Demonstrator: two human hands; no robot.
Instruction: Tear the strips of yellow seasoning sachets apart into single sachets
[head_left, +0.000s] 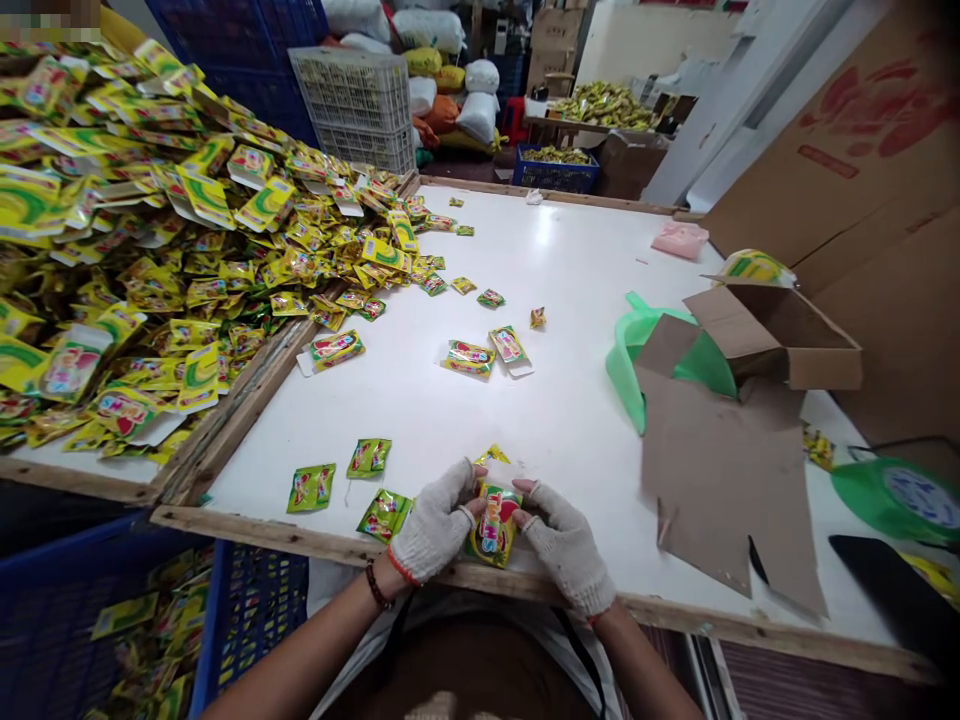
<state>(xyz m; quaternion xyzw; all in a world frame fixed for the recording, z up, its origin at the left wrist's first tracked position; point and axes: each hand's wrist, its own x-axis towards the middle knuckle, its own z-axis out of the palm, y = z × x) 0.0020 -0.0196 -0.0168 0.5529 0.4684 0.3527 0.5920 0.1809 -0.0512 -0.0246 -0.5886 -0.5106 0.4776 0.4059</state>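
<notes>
Both my hands, in white fingerless gloves, meet at the table's front edge around a small yellow-green candy box (495, 525). My left hand (436, 520) pinches its left side, and my right hand (562, 535) grips the right side near the top. Behind the box, a bit of yellow packaging (493, 455) pokes out. Left of my left hand lie green candy packets, one (385, 514) close beside it, another (368, 458) farther back, a third (311, 487) more to the left. Farther up the table rest small boxes, two side by side (469, 358) (511, 348).
A large heap of yellow boxes and packets (225, 250) covers the left, behind a wooden rail. Green scoop (630, 370), cardboard sheet (720, 470) and open carton (821, 365) lie on the right. Blue crate (259, 610) stands below left. Stacked sacks (480, 115) are at the back.
</notes>
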